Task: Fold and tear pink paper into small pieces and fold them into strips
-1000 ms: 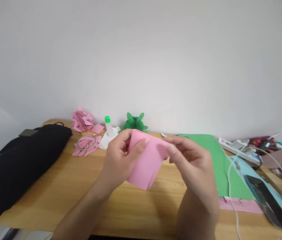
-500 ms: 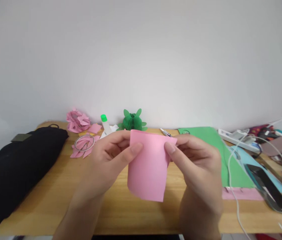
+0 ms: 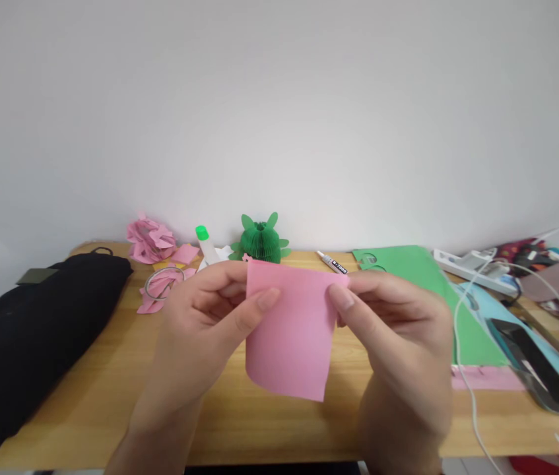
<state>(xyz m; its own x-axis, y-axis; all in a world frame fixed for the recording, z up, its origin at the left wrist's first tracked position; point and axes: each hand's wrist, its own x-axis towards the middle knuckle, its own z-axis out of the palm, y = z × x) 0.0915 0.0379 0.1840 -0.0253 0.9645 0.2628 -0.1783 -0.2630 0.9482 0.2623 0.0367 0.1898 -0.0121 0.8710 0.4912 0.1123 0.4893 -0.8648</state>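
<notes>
I hold a folded pink paper sheet point(image 3: 292, 330) upright above the wooden desk point(image 3: 86, 402). My left hand point(image 3: 204, 323) pinches its upper left edge, thumb on the front and fingers behind. My right hand point(image 3: 398, 330) pinches the upper right corner the same way. The sheet hangs down between both hands, its lower edge free.
A black bag point(image 3: 26, 330) lies at the left. At the back stand a pink paper flower point(image 3: 150, 239), pink scraps with a ring point(image 3: 163, 284), a green-capped glue bottle point(image 3: 204, 243), a green paper shape point(image 3: 259, 241) and a glue tube point(image 3: 332, 262). Green paper point(image 3: 427, 290), scissors point(image 3: 531, 359), white cable point(image 3: 462, 369) and power strip point(image 3: 477, 270) crowd the right.
The pink sheet turned from tilted and curled to facing me flat. Both hands shifted their pinch to its top corners, and my view dropped slightly.
</notes>
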